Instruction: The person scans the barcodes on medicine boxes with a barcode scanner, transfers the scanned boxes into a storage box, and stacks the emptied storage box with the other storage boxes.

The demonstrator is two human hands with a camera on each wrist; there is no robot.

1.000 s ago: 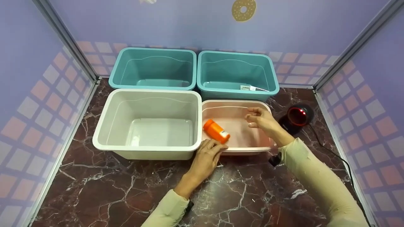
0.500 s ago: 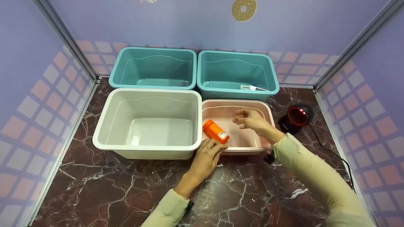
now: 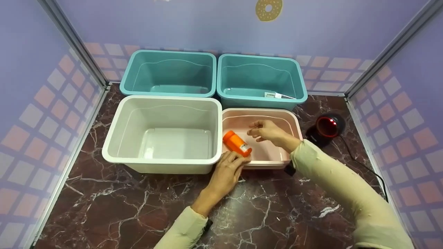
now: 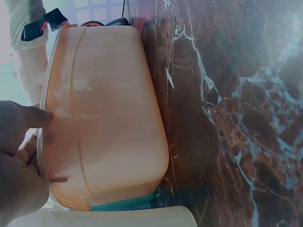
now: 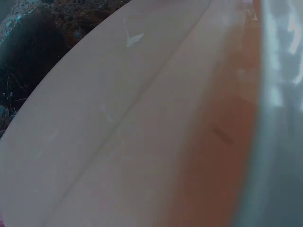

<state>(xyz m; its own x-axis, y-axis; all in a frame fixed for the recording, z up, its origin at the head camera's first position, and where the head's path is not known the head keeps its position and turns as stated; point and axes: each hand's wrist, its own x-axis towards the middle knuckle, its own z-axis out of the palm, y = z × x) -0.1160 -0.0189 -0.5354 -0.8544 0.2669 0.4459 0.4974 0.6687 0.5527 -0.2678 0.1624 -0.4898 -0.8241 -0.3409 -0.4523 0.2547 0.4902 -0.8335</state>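
An orange plastic bottle [image 3: 237, 143] with a white label lies slanted in the left part of the pink bin [image 3: 273, 162]. My left hand [image 3: 225, 174] grips that bin's front rim near its left corner. In the left wrist view, the left thumb [image 4: 40, 117] presses the pink wall from outside while the fingers go over the rim. My right hand [image 3: 268, 132] hovers over the bin to the right of the bottle, its fingers loosely bent and holding nothing. The right wrist view shows only a blurred pink wall [image 5: 118, 127]; the hand is hidden there.
A white bin [image 3: 162, 161] stands left of the pink one. Two teal bins, the left [image 3: 169, 94] and the right [image 3: 259, 100], stand behind; a small white labelled item [image 3: 273, 95] lies in the right one. A black scanner [image 3: 325, 128] glowing red, with a cable, stands at right.
My right hand has moved left across the pink bin, closer to the orange bottle. My left hand has stayed on the rim.
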